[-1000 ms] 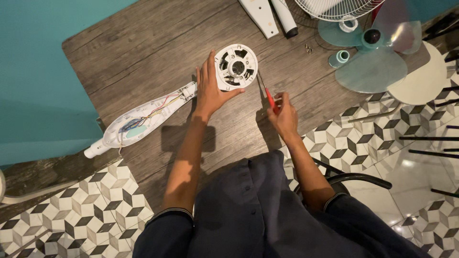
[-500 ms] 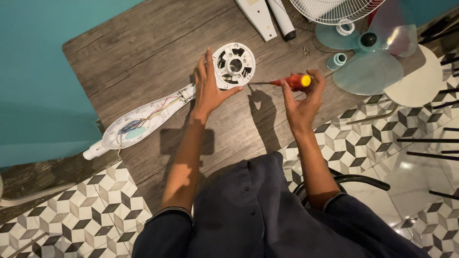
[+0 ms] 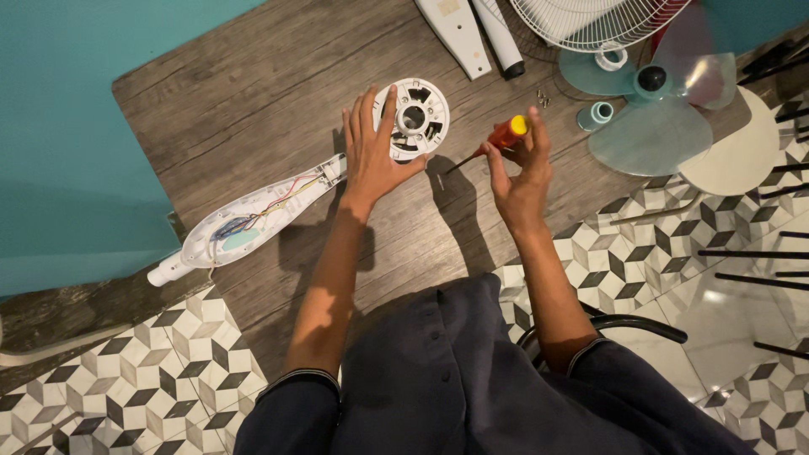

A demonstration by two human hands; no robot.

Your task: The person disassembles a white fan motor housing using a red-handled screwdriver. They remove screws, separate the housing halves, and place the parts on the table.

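- The left hand (image 3: 371, 156) lies flat with spread fingers, gripping nothing, on the left edge of the round white plastic motor housing (image 3: 415, 118) in the upper middle of the frame.
- This housing rests on the dark wooden table (image 3: 253, 93); its open inside shows a centre hole and dark slots.
- The right hand (image 3: 518, 173) is closed around the screwdriver with red and yellow handle (image 3: 504, 135), just right of the housing; the dark shaft points down-left.
- The long white open casing (image 3: 244, 219) at the left holds coloured wires and a small board.
- At the upper right lie the translucent blue fan blade (image 3: 657, 118) and the white wire grille (image 3: 590, 21).
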